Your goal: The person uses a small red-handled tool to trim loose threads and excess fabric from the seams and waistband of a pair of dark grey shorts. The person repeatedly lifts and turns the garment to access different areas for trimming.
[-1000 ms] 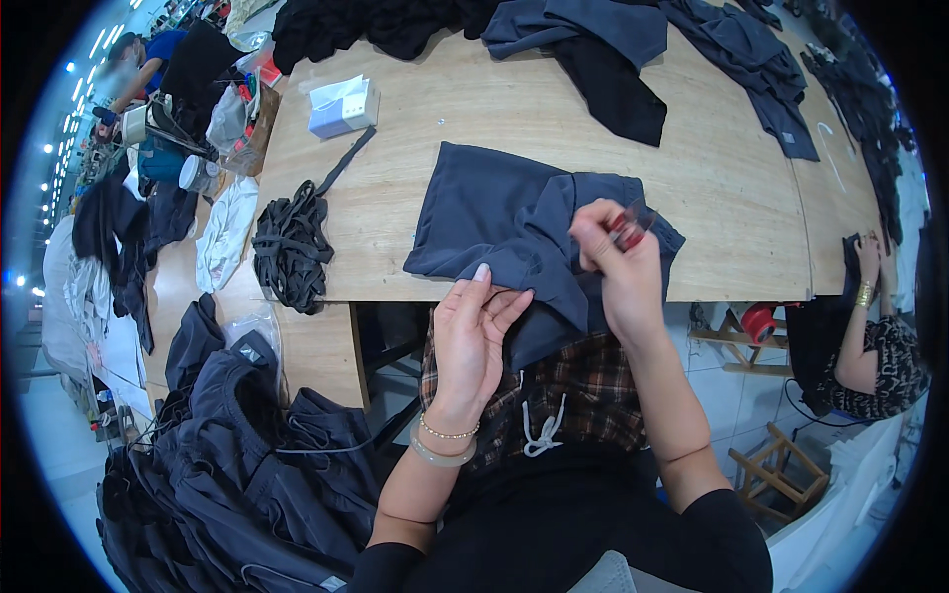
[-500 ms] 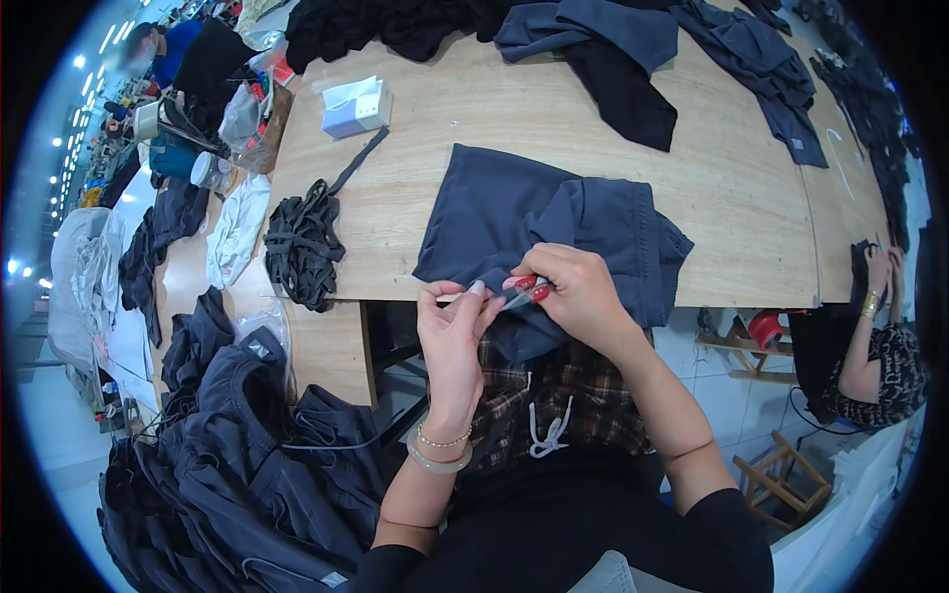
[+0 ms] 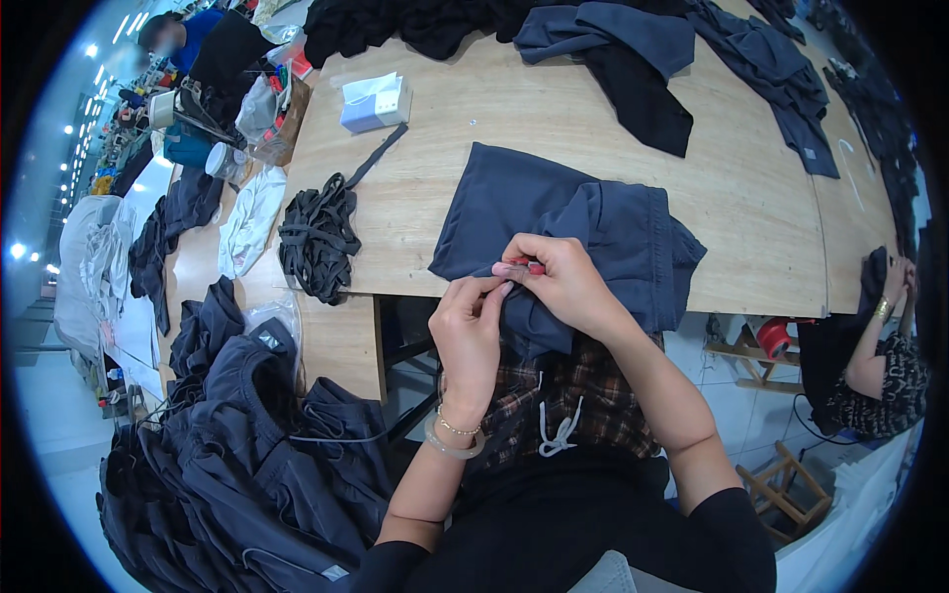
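A dark blue-grey garment (image 3: pixel 613 227) with a gathered waistband lies across the table's near edge, part of it hanging over my lap. At this edge my left hand (image 3: pixel 470 331) is closed, thumb and fingertips pinching a bit of its cloth. My right hand (image 3: pixel 563 282), with red nails, is closed close beside the left fingertips. A small thin tool, perhaps thread snips, is in its fingers, mostly hidden by them. The fingertips of both hands nearly touch above the cloth.
On the wooden table (image 3: pixel 425 227) are a tissue box (image 3: pixel 376 107), a heap of dark straps (image 3: pixel 318 237) and more dark garments (image 3: pixel 608 40). Dark clothes (image 3: pixel 247 435) pile up at my left. A co-worker (image 3: pixel 880 376) sits at the right, near a wooden stool (image 3: pixel 786 494).
My hands have drawn closer together, and the right one has tilted so that the tool shows less. The whole view has shifted slightly; the garment lies much the same.
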Tool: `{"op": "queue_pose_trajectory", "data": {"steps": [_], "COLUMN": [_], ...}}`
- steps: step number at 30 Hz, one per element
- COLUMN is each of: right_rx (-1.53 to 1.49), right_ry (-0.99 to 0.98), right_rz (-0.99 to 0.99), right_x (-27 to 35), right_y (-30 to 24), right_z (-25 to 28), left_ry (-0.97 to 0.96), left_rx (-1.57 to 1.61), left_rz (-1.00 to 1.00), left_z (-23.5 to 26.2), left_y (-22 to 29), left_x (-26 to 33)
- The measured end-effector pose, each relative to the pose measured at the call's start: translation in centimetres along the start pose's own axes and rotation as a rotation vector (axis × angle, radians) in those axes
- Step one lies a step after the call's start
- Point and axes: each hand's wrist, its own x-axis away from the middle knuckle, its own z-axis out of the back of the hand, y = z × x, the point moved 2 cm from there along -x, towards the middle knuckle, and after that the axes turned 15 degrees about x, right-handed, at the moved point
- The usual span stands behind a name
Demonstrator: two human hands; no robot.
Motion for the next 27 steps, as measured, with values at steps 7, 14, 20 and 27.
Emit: {"op": "queue_pose_trajectory", "data": {"steps": [7, 14, 20, 27], "right_rx": [-0.032, 0.584, 0.620, 0.572], "right_ry": [0.132, 0.183, 0.167, 0.142], "right_rz": [-0.070, 0.257, 0.274, 0.259], "right_x": [0.3, 1.8, 1.5, 1.4], "right_y": [-0.3, -0.4, -0.8, -0.7], "right_z": [1.8, 3.2, 2.3, 2.4], "left_ry": [0.030, 0.000, -0.020, -0.033], "left_rx": [0.117, 0.055, 0.046, 0.167], "left_rz": [0.079, 0.091, 0.089, 0.146], "left_z": [0.9, 1.0, 0.7, 0.7], "left_y": [-0.4, 0.3, 0.8, 0.2], "left_x": [-0.9, -1.5, -1.6, -1.8]}}
